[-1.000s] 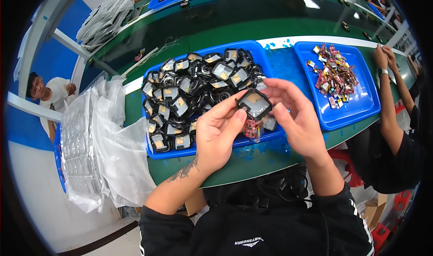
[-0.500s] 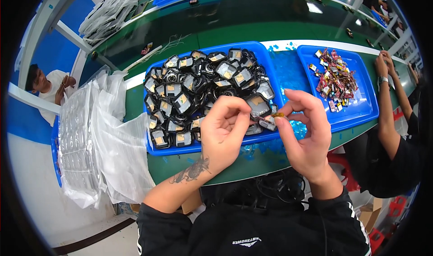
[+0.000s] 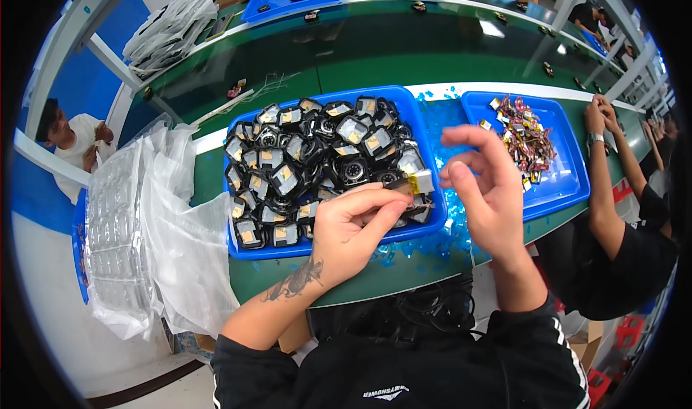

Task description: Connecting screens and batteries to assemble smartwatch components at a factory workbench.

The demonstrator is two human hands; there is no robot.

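My left hand pinches a dark watch case, mostly hidden behind the fingers and blurred against the pile. From its right end sticks out a small silver battery with yellow tape. My right hand is raised just right of the battery, fingers apart and curved, touching nothing. Under and behind my left hand a blue tray is heaped with black watch cases, many with silver and tan backs. Right of my right hand another blue tray carries a pile of small batteries with reddish wiring.
Blue film scraps lie between the trays. A green conveyor belt with small assemblies runs beyond. Clear plastic trays and white sheeting stand at the left. A co-worker's forearms are at the right; another person is far left.
My right hand has come off the small part, moving up and opening. The battery with yellow tape now shows beyond my left fingertips. Another blue tray has come into view at the far side.
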